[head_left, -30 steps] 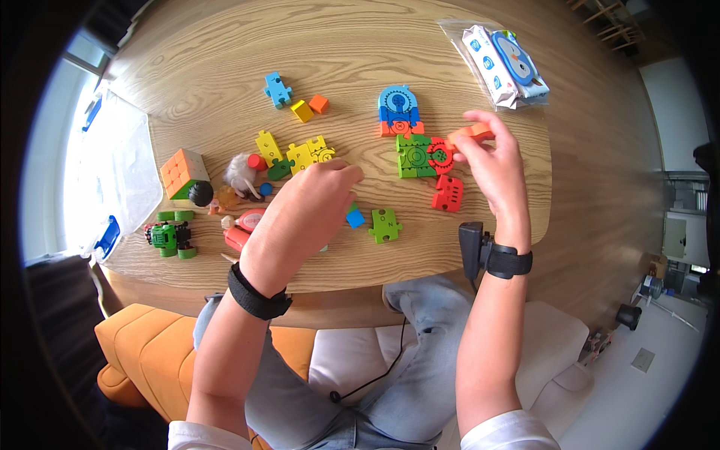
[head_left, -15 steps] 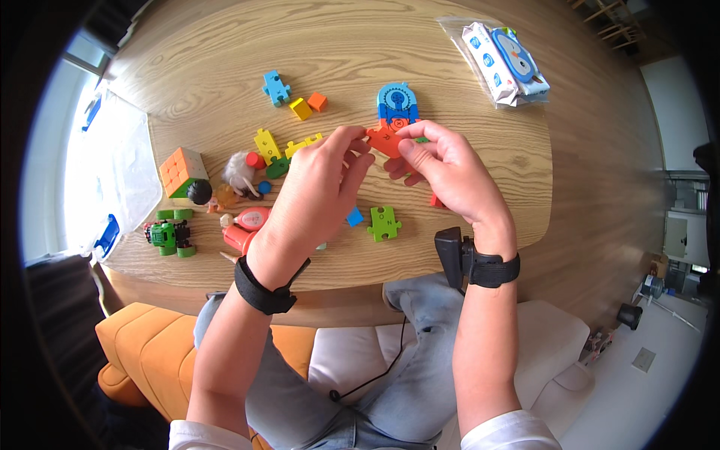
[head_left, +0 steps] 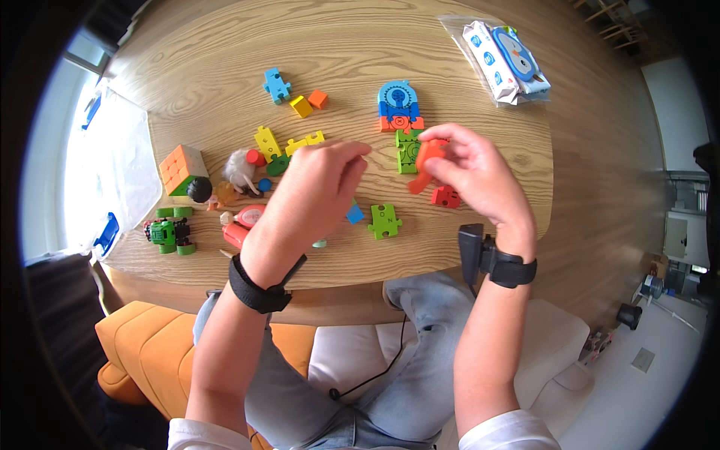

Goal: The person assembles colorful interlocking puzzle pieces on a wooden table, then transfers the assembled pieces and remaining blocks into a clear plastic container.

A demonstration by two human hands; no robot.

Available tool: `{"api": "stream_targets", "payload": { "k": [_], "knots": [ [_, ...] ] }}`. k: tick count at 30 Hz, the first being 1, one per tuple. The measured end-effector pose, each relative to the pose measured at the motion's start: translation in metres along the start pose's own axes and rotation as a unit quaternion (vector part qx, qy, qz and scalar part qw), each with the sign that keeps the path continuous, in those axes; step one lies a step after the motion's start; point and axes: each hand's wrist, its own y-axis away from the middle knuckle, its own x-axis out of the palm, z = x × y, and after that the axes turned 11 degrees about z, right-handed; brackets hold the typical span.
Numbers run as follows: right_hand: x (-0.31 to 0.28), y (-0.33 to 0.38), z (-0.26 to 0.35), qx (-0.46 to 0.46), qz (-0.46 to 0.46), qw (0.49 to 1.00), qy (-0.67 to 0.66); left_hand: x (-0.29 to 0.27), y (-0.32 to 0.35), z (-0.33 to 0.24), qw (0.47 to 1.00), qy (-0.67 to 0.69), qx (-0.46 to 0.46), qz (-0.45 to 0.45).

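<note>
**Orange puzzle piece held at a part-built column of jigsaw blocks**

Orange puzzle piece [head_left: 424, 163] is held in the right hand [head_left: 480, 180], pinched between thumb and fingers just above the worktop [head_left: 225, 67], beside the green piece [head_left: 409, 150] of a short column. The piece is flat and bright orange, with a lobe pointing down and left; its upper part is covered by the fingers, so its full outline cannot be told.

Progress, as judged from the layout: a column is already joined, made of a blue arched piece [head_left: 397, 97], an orange strip below it and the green piece below that. The held piece is not yet seated. Several pieces lie loose: a red piece [head_left: 445, 196] just under the right hand, a green jigsaw piece [head_left: 385, 221] near the worktop's front edge, yellow pieces [head_left: 266, 142], a blue jigsaw piece [head_left: 277, 85] and small yellow and orange cubes further back. The work is therefore judged to be less than half done.

The left hand [head_left: 315, 191] hovers over the middle of the worktop with fingers loosely curled toward the right hand; nothing is seen in it (its palm side is hidden, so an empty grasp cannot be confirmed).

Unrelated items: a colour cube [head_left: 180, 169], a green toy vehicle [head_left: 169, 232], a wrapped packet [head_left: 506, 52].
</note>
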Motion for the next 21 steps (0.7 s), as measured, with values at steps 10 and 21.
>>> {"api": "stream_targets", "payload": {
  "k": [10,21],
  "knots": [
    [-0.041,0.021,-0.036,0.229,-0.175,0.925,0.247,0.0,0.002,0.003,0.999,-0.038,0.0,0.02],
    [-0.032,0.012,-0.027,0.268,-0.208,0.913,0.225,-0.007,0.005,0.003,0.998,-0.036,-0.021,0.038]
  ]
}}
